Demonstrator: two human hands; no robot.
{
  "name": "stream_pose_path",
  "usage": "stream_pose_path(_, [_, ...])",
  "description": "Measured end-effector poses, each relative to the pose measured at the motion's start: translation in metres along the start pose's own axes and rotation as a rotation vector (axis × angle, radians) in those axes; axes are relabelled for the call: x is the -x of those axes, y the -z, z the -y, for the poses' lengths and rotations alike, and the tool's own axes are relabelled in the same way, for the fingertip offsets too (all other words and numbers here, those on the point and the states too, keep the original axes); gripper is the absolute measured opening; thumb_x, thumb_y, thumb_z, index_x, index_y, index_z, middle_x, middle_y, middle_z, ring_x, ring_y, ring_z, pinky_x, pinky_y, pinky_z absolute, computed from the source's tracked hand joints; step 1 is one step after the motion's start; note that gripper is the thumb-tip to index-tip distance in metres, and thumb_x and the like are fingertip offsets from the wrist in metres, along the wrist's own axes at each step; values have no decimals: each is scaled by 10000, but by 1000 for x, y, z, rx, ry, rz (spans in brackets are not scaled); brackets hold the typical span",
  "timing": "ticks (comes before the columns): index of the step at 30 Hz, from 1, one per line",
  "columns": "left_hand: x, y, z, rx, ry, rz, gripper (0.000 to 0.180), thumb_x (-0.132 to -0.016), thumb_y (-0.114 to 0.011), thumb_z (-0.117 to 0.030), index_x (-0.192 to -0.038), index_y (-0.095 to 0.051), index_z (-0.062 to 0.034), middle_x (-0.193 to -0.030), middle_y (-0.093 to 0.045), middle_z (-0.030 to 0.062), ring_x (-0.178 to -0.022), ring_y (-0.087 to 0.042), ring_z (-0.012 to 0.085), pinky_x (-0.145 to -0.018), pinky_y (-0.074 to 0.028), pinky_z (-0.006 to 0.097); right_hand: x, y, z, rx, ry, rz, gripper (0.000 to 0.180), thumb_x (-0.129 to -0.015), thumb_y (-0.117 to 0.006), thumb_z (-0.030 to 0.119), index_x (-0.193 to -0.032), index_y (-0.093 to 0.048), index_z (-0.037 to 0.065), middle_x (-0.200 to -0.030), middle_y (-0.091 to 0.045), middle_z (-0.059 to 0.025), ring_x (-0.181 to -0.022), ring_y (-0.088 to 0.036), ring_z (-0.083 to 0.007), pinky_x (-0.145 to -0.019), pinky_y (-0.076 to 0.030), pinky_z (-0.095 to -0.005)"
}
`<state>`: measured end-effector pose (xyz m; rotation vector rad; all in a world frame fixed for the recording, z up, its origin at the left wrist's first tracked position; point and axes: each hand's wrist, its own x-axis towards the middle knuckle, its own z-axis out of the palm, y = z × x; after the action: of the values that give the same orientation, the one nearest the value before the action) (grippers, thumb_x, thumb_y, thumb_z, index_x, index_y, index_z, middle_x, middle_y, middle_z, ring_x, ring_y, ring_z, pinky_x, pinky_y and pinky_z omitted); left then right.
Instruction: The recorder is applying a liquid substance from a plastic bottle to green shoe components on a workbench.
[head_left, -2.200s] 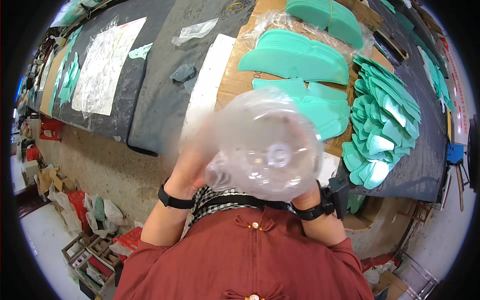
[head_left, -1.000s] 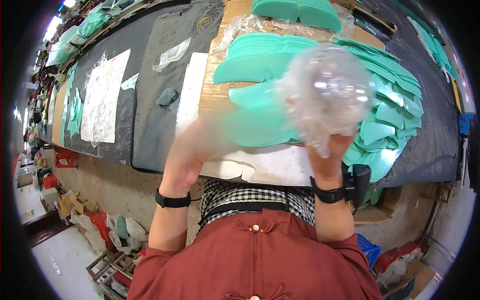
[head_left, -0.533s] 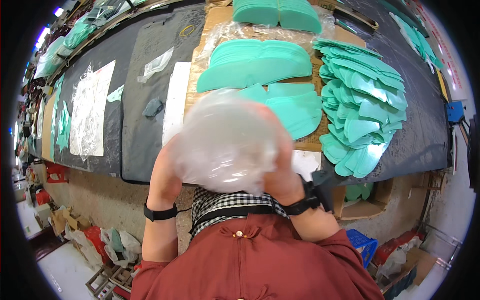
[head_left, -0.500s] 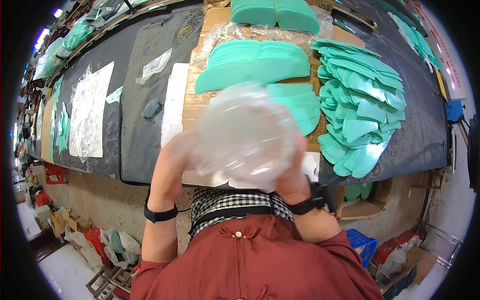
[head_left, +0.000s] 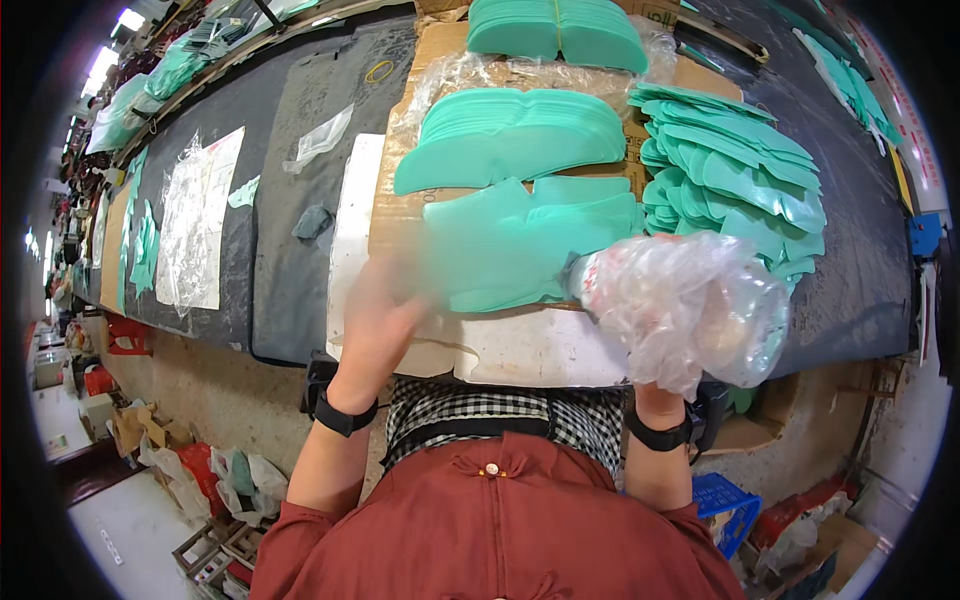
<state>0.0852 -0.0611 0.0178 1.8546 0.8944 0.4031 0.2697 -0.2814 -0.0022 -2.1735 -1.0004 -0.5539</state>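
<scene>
A clear bottle-shaped container [head_left: 745, 325], wrapped in a crinkled plastic bag [head_left: 650, 300], lies tilted over the table's front edge with its dark tip pointing left. My right hand is on its near side, closed round it; the wrap hides the fingers, and only the wrist shows below. Left of the front green pieces [head_left: 540, 285], my left hand [head_left: 380, 315] is over the white sheet [head_left: 540, 345]. Its fingers are smeared by motion, so what they touch cannot be made out. The green surface beside them is blurred too.
Behind stand a fanned stack of green pieces [head_left: 510, 140] and a banded stack [head_left: 555, 35] on cardboard. A large loose pile of green pieces [head_left: 735, 170] lies at right. Further left are a plastic-covered paper [head_left: 200, 220] and a dark lump [head_left: 312, 222].
The container was held in both hands over the middle, its round end up. It has swung right and tipped over in my right hand, while my left hand has come off it.
</scene>
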Motion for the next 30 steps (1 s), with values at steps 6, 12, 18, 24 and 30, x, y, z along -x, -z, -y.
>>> stream_pose_path(6, [-6,11,-7,144,15,71,174,-839,-714,-55,-959,-597,-8,-851,-593,-23,-734,-532,42,-666,-446,200,33,-3,-9,-230,-189,33,600,-886,-665,224,-1410,-428,55,-1416,-472,-168,-1265,-490,-332,-1071,-399,-455])
stream_pose_path(12, [-7,18,-15,175,-71,45,125,-860,-695,5,-948,-607,-3,-855,-620,-8,-780,-565,56,-705,-467,210,12,13,-29,-1141,-485,-271,517,-946,-595,261,-1408,-438,90,-1419,-468,-125,-1298,-466,-317,-1087,-391,-463])
stream_pose_path(18, [-5,11,16,-52,-478,-212,144,-829,-693,61,-937,-632,-13,-941,-688,75,-866,-644,156,-771,-513,273,-19,47,-20,-1195,-539,-471,564,-974,-537,415,-1440,-386,134,-1436,-448,-79,-1309,-455,-280,-1101,-374,-483])
stream_pose_path(24, [1,6,31,-405,-650,-12,208,-711,-695,92,-877,-650,-25,-975,-689,100,-904,-653,288,-772,-539,356,-5,17,-16,-1218,-388,-383,477,-950,-616,254,-1375,-467,95,-1411,-478,-96,-1287,-481,-300,-1077,-399,-484])
stream_pose_path(30, [8,4,35,-460,-605,39,235,-699,-682,91,-899,-665,-31,-992,-680,101,-911,-646,309,-781,-532,373,22,-42,20,-1644,-807,30,751,-883,-677,394,-1456,-328,56,-1382,-480,-172,-1208,-531,-331,-1032,-450,-462])
